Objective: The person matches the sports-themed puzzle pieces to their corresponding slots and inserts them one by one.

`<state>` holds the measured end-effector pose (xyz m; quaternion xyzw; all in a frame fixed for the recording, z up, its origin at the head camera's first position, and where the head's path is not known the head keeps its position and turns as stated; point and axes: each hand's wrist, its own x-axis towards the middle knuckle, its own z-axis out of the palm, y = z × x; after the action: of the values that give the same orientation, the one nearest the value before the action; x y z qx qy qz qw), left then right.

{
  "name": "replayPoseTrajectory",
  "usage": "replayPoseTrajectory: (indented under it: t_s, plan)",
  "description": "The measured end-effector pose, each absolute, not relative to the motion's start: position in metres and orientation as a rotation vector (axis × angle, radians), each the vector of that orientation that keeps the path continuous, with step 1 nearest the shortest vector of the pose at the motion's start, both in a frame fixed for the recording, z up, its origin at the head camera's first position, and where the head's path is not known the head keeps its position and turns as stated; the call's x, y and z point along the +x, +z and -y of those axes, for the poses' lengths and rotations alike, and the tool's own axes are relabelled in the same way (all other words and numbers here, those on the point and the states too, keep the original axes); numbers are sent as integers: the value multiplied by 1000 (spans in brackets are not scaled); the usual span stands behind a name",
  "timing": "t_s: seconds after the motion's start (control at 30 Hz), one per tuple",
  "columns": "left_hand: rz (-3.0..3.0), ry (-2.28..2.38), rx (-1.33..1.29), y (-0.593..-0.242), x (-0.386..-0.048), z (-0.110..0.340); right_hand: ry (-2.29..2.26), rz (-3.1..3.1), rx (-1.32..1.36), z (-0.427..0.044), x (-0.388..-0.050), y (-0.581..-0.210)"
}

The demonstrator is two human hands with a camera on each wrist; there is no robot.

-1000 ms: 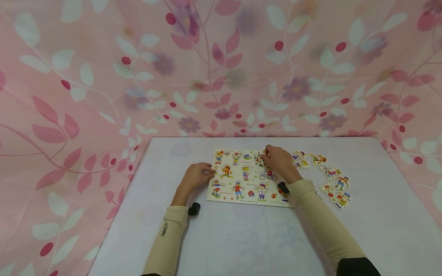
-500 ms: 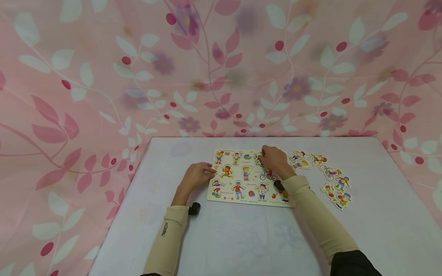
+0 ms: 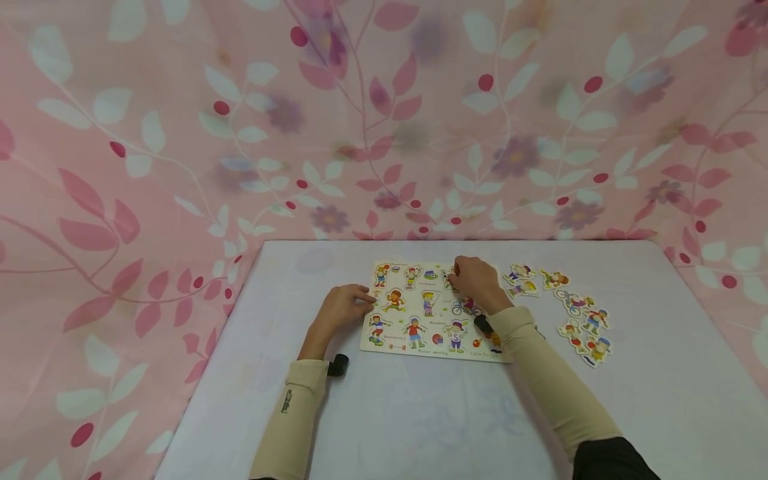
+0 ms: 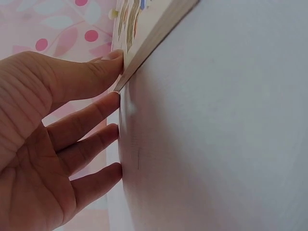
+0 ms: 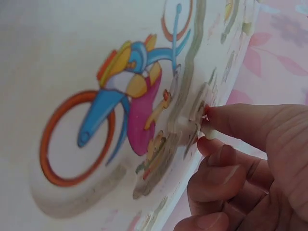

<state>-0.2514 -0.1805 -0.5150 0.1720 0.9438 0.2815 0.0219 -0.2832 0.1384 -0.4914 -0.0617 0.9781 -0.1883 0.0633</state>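
A cream wooden puzzle board [image 3: 405, 307] with coloured children-at-sport pictures lies on the table. My left hand [image 3: 345, 305] is at its left edge. In the left wrist view the thumb [image 4: 103, 72] touches the board's rim, while the other fingers, nearly straight, rest at the table beside it. Over the board's upper right, my right hand [image 3: 478, 283] pinches a small footballer puzzle piece [image 3: 446, 276] between thumb and forefinger, mostly covered by the fingers. A cyclist picture [image 5: 144, 110] fills much of the right wrist view, near those fingertips.
Several loose sport-figure pieces lie right of the board, among them a cyclist piece [image 3: 573, 301] and a yellow-clad figure [image 3: 599, 348]. The table [image 3: 420, 413] has a white cloth. A pink floral curtain [image 3: 384, 133] hangs behind its far edge.
My right hand has shifted slightly left over the board's upper right, still pinching the piece. My left hand stays at the left edge; the loose pieces have not moved.
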Motion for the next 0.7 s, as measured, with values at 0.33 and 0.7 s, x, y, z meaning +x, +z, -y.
replayPoseTrajectory:
  t_s: [0.33, 0.7]
  plan:
    - [-2930, 862, 518, -512, -249, 179, -544, -2962, -170, -138, -282, -495]
    - [-2924, 871, 536, -513, -250, 180, -664, -2982, -194, -145, -258, -478]
